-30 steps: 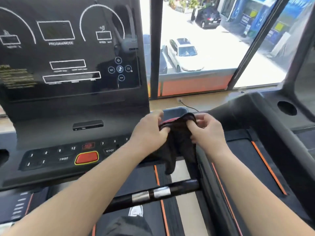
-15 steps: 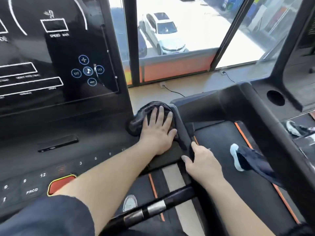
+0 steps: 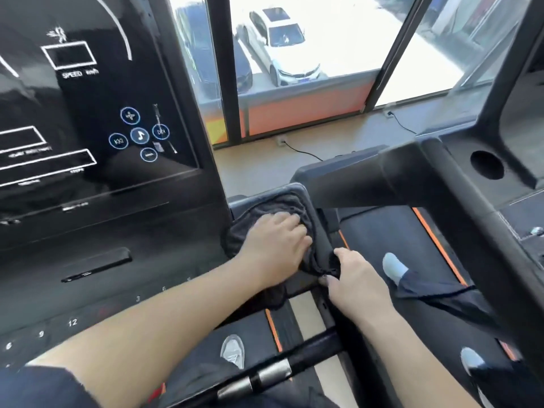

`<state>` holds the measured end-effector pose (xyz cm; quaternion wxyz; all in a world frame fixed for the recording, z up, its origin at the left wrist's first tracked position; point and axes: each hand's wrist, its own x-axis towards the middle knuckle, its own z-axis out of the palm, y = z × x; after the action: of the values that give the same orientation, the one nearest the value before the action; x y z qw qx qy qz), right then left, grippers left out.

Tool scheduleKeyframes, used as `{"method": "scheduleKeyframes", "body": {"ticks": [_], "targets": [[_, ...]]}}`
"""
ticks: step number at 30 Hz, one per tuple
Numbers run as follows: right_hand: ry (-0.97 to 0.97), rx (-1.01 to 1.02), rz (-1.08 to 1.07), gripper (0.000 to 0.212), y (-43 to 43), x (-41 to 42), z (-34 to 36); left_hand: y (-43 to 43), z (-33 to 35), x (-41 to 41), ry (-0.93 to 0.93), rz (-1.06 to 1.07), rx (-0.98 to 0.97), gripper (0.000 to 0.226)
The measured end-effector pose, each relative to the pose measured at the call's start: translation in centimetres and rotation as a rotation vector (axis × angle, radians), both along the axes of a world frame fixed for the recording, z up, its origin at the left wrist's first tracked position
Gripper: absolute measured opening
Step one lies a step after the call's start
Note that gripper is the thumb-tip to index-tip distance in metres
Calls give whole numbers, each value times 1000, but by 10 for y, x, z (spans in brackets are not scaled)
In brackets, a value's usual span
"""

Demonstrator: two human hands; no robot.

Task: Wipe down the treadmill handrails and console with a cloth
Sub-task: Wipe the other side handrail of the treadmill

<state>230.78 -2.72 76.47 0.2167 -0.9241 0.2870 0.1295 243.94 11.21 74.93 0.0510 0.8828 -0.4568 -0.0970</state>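
The left hand (image 3: 276, 245) lies flat on the dark cloth (image 3: 244, 231), its fingers (image 3: 287, 222) straight and spread, pressing the cloth onto the right-hand corner of the console (image 3: 117, 231), just below the screen. The right hand (image 3: 357, 279) is just beside it, its fingers (image 3: 343, 254) curled and pinching the cloth's loose edge where it drapes over the top of the handrail (image 3: 331, 315). The step in hand looks to be wiping this corner, where console meets rail. To do it well, the flat palm should keep even pressure and work in overlapping strokes, so no strip is missed. The pinching hand should keep the edge taut so the cloth does not bunch or slide off. The button row at lower left likely wants a lighter touch, lest a key be pressed. The crossbar (image 3: 309, 350) and the screen probably still need wiping.
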Motion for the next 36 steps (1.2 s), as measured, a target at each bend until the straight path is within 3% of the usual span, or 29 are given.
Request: {"method": "scheduleKeyframes", "body": {"ticks": [3,5,10,18,22,26,29,33,36], "targets": [[-69,43,115,76,2,4,-4,-11,-13,18,10,166,78,59],[-66,38,153,78,-3,6,-4,-12,-23,-6,70,263,75,66],[-96,87,142,77,-17,5,-2,21,-23,-79,102,181,72,79],[-42,75,99,76,-13,24,13,-27,-15,45,83,350,120,75],[-15,79,95,73,-16,24,16,-15,-18,-8,77,364,148,76],[-64,26,104,62,-11,19,10,14,-16,-75,92,179,257,76],[-62,-4,130,56,-10,22,8,22,-17,-46,70,136,219,73],[-18,23,124,70,-9,25,9,-10,-11,40,109,406,218,77],[-53,54,120,76,-10,19,5,-20,-14,41,123,479,198,75]]}}
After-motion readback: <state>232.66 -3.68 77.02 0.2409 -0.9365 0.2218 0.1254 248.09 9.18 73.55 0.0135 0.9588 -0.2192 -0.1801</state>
